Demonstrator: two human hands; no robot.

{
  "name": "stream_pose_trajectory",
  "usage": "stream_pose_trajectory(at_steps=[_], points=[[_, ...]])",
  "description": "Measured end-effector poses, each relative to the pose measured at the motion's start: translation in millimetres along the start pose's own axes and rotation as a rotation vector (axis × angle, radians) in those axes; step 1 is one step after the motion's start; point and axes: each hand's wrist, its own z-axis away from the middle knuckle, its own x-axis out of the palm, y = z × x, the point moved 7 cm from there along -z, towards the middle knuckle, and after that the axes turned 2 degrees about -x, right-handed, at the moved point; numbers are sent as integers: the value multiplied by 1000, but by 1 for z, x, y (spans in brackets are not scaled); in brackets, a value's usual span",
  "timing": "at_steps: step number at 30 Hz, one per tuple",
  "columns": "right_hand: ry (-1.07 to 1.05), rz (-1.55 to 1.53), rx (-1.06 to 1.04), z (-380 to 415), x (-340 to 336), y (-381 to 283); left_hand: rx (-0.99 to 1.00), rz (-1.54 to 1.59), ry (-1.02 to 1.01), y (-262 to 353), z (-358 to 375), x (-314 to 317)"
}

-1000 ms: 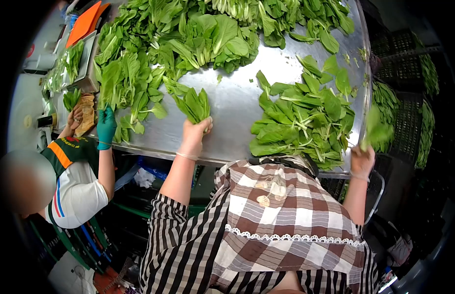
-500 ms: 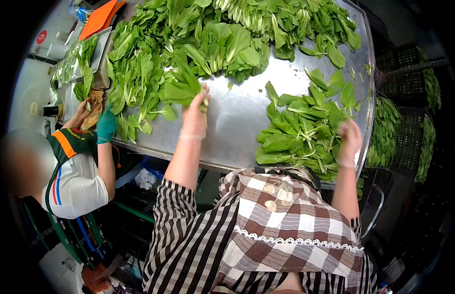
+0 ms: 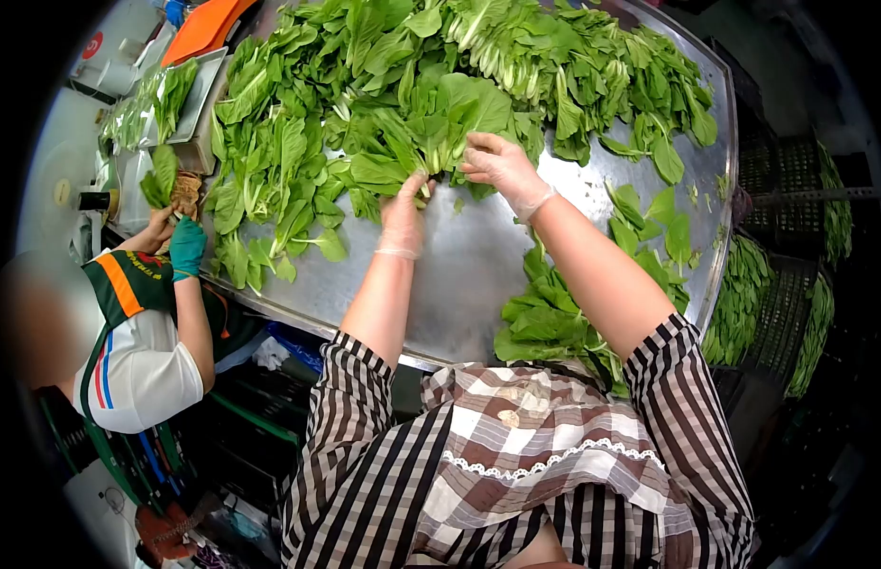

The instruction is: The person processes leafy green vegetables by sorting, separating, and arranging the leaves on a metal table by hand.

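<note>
In the head view, my left hand (image 3: 403,216), in a clear thin glove, is closed around the stem ends of a bunch of leafy greens (image 3: 384,171), held at the near edge of the large pile. My right hand (image 3: 505,173), also in a clear glove, is beside it, just to the right. Its fingers are bent and drawn together at the stems and leaves; what they pinch, if anything, is hidden. The big heap of leafy greens (image 3: 474,104) with pale stems lies directly behind both hands. A smaller heap of greens (image 3: 545,318) sits under my right forearm.
The metal table (image 3: 450,299) has a raised rim. At the left, a co-worker (image 3: 142,351) with a green glove handles greens beside a tray (image 3: 201,95) and an orange folder (image 3: 201,28). Dark crates (image 3: 782,308) with greens stand beyond the table's right edge.
My right hand has swung left from the smaller heap to beside my left hand. My left hand has moved slightly right with its greens. The co-worker's hands have come closer together.
</note>
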Motion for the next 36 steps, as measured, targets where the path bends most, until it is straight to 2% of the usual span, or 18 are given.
stream_pose_trajectory(at_steps=[5, 8, 10, 13, 14, 19, 20, 21, 23, 26, 29, 30, 33, 36], points=[[30, 29, 81, 28, -7, -21, -38, -39, -49, 12, 31, 29], [29, 67, 80, 33, -2, -24, -23, -261, -98, 14, 34, 43], [31, 78, 55, 36, -1, -25, 47, -294, -107, 19, 41, 54], [72, 120, -114, 45, -5, -29, 156, -301, -164, 31, 63, 72], [124, 251, -286, 48, -9, -30, 190, -298, -188, 36, 74, 75], [201, 507, -626, 141, -2, -65, 295, -564, -285, 41, 148, 71], [209, 573, -705, 160, -3, -66, 403, -621, -347, 44, 169, 73], [198, 582, -700, 174, -8, -60, 408, -711, -422, 37, 182, 69], [179, 598, -693, 197, -20, -40, 350, -699, -505, 14, 203, 59], [293, 261, -32, 196, -57, 55, -174, -604, -486, -62, 205, 8], [388, 332, -13, 180, -71, 95, -333, -746, -449, -93, 206, -19], [389, 343, 9, 175, -73, 100, -354, -671, -478, -95, 208, -18], [310, 782, 56, 161, -69, 90, -399, -747, -482, -92, 203, -24], [321, 882, 97, 152, -71, 84, -403, -651, -384, -83, 198, -25]])
